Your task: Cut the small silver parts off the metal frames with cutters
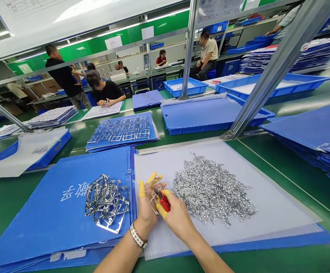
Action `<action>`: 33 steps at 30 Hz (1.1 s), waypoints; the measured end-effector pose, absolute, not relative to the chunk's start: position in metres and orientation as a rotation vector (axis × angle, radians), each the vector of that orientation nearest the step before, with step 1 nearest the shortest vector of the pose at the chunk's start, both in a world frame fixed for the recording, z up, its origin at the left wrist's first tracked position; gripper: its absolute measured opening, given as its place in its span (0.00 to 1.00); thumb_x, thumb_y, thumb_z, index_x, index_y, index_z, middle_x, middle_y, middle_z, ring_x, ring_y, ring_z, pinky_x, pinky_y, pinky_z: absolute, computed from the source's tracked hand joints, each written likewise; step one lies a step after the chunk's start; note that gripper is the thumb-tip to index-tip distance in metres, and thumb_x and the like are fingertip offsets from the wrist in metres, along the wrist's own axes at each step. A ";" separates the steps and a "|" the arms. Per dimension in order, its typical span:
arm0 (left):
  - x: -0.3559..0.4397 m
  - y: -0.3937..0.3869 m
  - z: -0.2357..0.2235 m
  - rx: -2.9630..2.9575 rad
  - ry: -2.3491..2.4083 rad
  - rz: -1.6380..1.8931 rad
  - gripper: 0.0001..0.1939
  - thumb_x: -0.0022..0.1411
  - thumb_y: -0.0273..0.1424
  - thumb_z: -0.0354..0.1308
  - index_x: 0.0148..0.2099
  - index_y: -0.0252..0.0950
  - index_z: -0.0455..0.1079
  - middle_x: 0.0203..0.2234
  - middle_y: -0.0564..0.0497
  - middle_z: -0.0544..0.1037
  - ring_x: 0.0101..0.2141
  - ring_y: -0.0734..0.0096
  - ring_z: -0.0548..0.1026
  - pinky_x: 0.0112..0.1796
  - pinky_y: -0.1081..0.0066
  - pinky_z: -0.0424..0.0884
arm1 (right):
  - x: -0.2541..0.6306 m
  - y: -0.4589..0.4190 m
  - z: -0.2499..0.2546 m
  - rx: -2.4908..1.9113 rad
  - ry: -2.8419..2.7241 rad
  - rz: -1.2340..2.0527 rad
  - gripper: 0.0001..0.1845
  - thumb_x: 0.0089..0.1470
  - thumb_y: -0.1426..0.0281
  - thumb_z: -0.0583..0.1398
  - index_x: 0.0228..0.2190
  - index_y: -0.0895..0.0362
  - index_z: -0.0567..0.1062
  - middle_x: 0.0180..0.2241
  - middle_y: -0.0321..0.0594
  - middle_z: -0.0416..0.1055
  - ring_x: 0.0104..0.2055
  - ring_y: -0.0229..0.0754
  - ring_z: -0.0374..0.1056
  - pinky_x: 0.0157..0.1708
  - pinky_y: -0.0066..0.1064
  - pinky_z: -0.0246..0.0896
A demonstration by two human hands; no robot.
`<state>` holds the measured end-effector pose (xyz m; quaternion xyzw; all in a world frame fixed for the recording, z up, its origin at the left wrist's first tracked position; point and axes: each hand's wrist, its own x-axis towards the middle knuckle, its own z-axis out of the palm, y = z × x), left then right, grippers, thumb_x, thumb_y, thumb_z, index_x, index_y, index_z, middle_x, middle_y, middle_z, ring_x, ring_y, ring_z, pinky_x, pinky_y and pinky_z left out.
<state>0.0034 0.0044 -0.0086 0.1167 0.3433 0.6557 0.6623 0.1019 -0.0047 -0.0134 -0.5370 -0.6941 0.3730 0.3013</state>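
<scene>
My left hand (145, 204), with yellow finger cots and a beaded bracelet, pinches a small silvery metal frame (153, 186) over the near edge of a translucent sheet (267, 197). My right hand (174, 214) is closed round red-handled cutters (164, 200), their tip at the frame. A large heap of small shiny cut parts (210, 189) lies on the sheet just right of my hands. A tangle of emptied metal frames (106, 203) rests on a blue board (54, 212) to the left.
Blue trays (210, 113) and a slanted aluminium post (270, 76) stand behind the sheet. A stack of uncut frames on blue boards (122, 131) lies further back. Across the green bench (296, 163) a seated person (105, 91) works; others sit or stand beyond.
</scene>
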 end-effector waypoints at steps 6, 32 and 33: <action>-0.001 0.007 -0.011 0.254 0.766 1.470 0.30 0.59 0.52 0.49 0.53 0.35 0.70 0.46 0.42 0.76 0.41 0.59 0.75 0.46 0.61 0.68 | 0.120 -0.009 -0.006 -1.422 -2.076 0.669 0.14 0.51 0.72 0.56 0.42 0.55 0.69 0.38 0.41 0.73 0.41 0.46 0.68 0.41 0.36 0.61; 0.001 0.005 -0.013 0.560 0.932 1.550 0.32 0.58 0.55 0.48 0.54 0.38 0.69 0.51 0.42 0.72 0.46 0.59 0.73 0.50 0.60 0.66 | 0.125 -0.011 0.023 -1.644 -2.511 0.374 0.10 0.53 0.68 0.57 0.36 0.59 0.75 0.35 0.47 0.74 0.40 0.54 0.69 0.38 0.42 0.60; 0.001 0.005 -0.013 0.571 0.931 1.550 0.32 0.58 0.55 0.48 0.54 0.38 0.69 0.51 0.42 0.72 0.46 0.59 0.73 0.50 0.60 0.66 | 0.125 -0.011 0.023 -1.640 -2.510 0.376 0.10 0.53 0.68 0.57 0.36 0.59 0.75 0.35 0.47 0.74 0.40 0.53 0.69 0.38 0.41 0.60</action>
